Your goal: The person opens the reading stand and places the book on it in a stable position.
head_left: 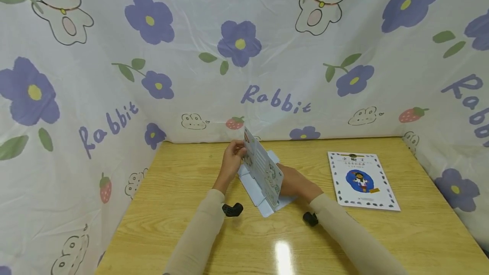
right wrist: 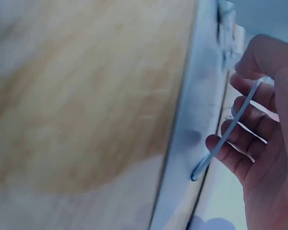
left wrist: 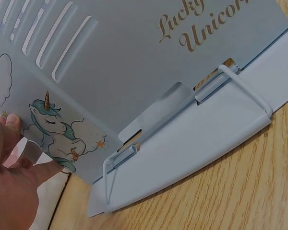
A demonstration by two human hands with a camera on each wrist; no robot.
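A pale blue metal book stand with a unicorn print stands on the table, its back panel tilted up from the base. My left hand pinches the panel's side edge between thumb and fingers, beside the printed unicorn in the left wrist view. Two wire page holders, one of them this bent wire, stick out over the base's front ledge. Behind the panel, partly hidden in the head view, is my right hand. Its thumb and fingers hold a thin support rod in the right wrist view.
A white picture book with a blue round cover drawing lies at the right of the wooden table. A rabbit-and-flower cloth hangs behind and along the sides. Black camera mounts sit by both wrists.
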